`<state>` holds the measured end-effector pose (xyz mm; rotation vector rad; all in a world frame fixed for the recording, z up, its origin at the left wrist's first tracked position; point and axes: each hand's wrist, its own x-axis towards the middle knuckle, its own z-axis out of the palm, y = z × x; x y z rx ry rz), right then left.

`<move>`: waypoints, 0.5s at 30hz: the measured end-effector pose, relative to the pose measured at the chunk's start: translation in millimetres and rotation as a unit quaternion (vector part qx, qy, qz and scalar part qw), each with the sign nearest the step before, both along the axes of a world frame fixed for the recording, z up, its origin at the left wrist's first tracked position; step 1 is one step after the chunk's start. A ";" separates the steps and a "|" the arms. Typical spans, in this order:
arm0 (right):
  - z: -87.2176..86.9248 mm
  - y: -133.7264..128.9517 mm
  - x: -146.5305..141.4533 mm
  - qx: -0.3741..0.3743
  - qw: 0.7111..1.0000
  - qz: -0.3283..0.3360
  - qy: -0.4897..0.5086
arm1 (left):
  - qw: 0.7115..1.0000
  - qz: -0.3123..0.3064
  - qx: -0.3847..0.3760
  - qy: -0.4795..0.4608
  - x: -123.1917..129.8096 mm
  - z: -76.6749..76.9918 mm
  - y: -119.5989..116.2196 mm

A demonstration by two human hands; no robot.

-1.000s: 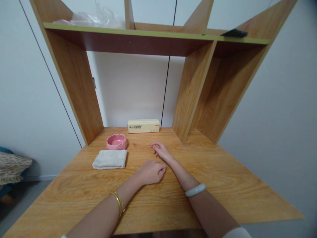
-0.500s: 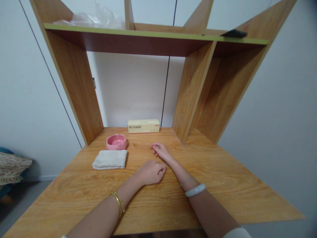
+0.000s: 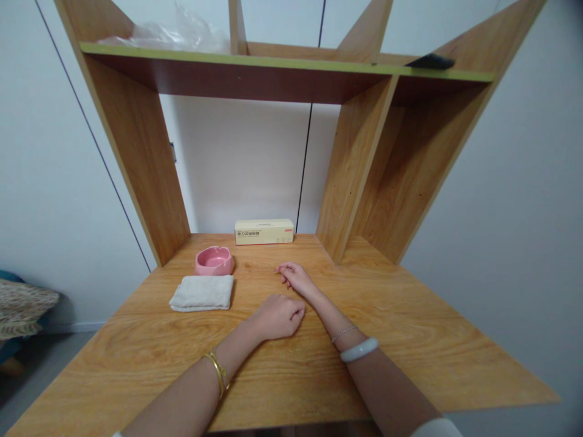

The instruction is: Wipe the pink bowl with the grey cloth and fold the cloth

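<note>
My left hand (image 3: 279, 317) rests on the wooden desk (image 3: 282, 376), curled into a loose fist with nothing visible in it. Just beyond it lies my right hand (image 3: 295, 277), its fingers bent but a little apart, holding nothing that I can see. To the left of both hands is a folded light grey cloth (image 3: 203, 293). A pink faceted ashtray (image 3: 215, 261) stands right behind the cloth. Farther back, near the wall, sits a long cream box (image 3: 264, 232) with printed characters. Neither hand touches these things.
A wooden shelf unit (image 3: 237, 76) rises from the back of the desk, with upright panels on both sides. Clear plastic wrapping (image 3: 177, 33) lies on its upper left shelf, a dark flat object (image 3: 430, 61) on the upper right. Patterned fabric (image 3: 25, 306) shows at far left.
</note>
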<state>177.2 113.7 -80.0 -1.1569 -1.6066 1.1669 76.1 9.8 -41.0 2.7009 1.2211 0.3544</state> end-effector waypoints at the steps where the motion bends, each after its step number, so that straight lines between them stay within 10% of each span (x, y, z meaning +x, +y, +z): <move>1: 0.0 0.0 -0.1 0.000 1.000 0.000 0.000 | 1.000 0.001 -0.001 -0.001 0.0 -0.1 0.1; 15: 2.2 -1.4 0.0 -0.008 1.000 -0.001 -0.006 | 1.000 0.006 -0.015 -0.019 0.5 2.7 -1.9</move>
